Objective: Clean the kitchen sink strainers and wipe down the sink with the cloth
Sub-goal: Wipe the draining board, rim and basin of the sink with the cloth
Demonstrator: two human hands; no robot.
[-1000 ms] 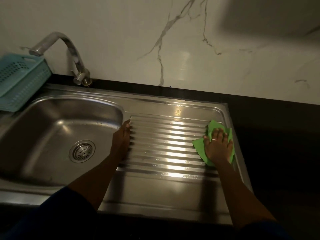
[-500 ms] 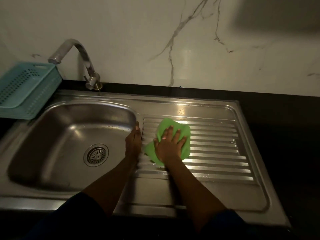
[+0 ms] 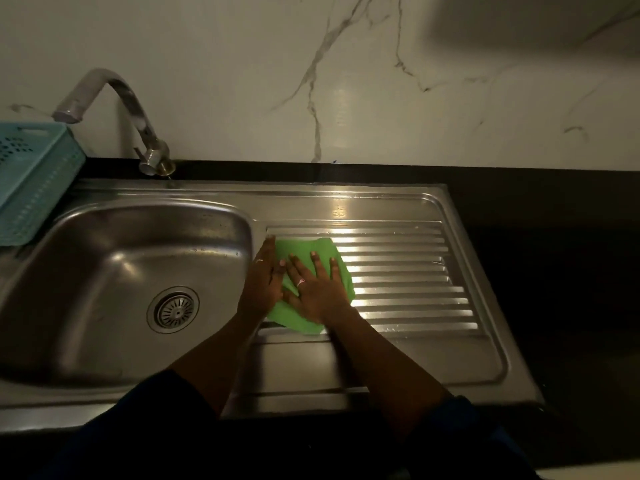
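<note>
Cloth (image 3: 311, 271) lies flat at the left end of the ribbed drainboard (image 3: 408, 271), pinned under the right hand (image 3: 317, 289), grip wide with fingers spread. Left hand (image 3: 263, 282), open too, touches its left edge, just right of the basin (image 3: 104, 271) and strainer (image 3: 173, 309); unwiped ribs run off rightward

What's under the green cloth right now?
The green cloth lies on the ridged drainboard, pressed flat by the right hand. The ridges directly beneath it are covered, so their state cannot be seen.
</note>
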